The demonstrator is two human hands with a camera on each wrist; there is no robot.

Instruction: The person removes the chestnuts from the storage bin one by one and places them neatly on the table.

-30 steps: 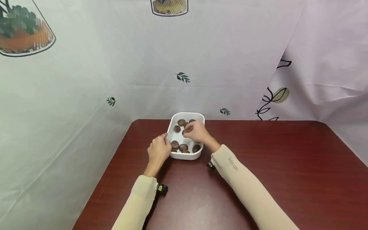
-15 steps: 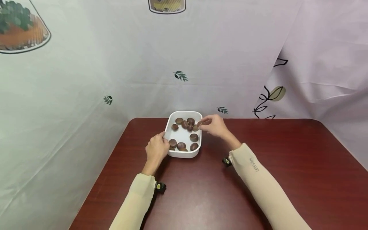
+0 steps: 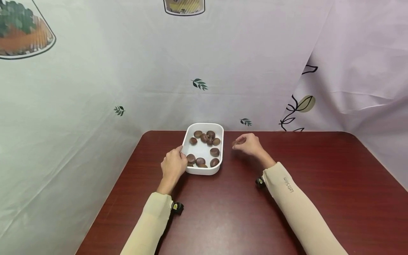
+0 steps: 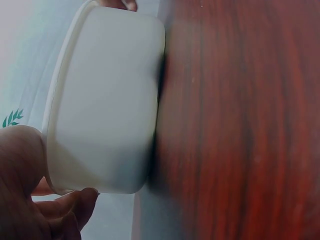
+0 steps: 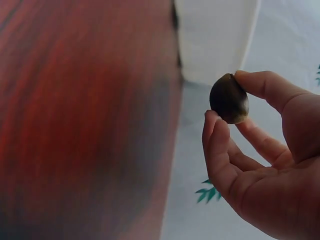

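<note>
A white rectangular tray (image 3: 204, 171) stands at the far side of the table, with several brown chestnuts (image 3: 215, 152) lying in it. My left hand (image 3: 174, 163) grips the tray's left rim, thumb on the inner side and fingers outside; the left wrist view shows them at the tray wall (image 4: 107, 100). To the right of the tray, above the table, my right hand (image 3: 251, 144) pinches one chestnut (image 5: 229, 99) between thumb and fingertips. That chestnut is dark and glossy in the right wrist view, and mostly hidden by the fingers in the head view.
The dark red wooden table (image 3: 287, 184) reaches to a white cloth backdrop (image 3: 159, 71) printed with leaves, close behind the tray. Another cloth wall (image 3: 57, 141) runs along the left side of the table.
My right hand has lifted a chestnut out of the tray and carried it rightward past the rim, then slightly lower. The left hand has kept its hold on the tray.
</note>
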